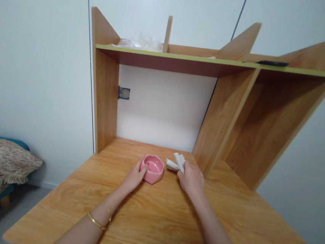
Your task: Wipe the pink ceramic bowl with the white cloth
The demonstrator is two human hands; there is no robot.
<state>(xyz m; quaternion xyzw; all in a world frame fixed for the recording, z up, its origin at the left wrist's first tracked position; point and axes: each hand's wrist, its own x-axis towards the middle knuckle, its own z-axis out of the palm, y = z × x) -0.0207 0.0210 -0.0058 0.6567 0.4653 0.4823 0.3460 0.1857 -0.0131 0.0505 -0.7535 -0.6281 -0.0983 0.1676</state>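
Note:
A pink faceted bowl [153, 178] rests on the wooden desk [147, 216], its open side up. My left hand [136, 176] grips its left side, with the thumb over the rim and the fingers around the outer wall. To the right of the bowl, my right hand [192, 178] is closed on a crumpled white tissue [179, 162], which sticks out from the fingers toward the bowl. The tissue and the bowl are a small gap apart. The palm side of my right hand is hidden.
A wooden shelf unit [104, 101] stands at the back of the desk. Its upper shelf holds a clear plastic bag [143, 42] and a flat dark object [272, 63]. An open wall socket box [124, 93] shows behind. A cushion [10, 155] lies far left.

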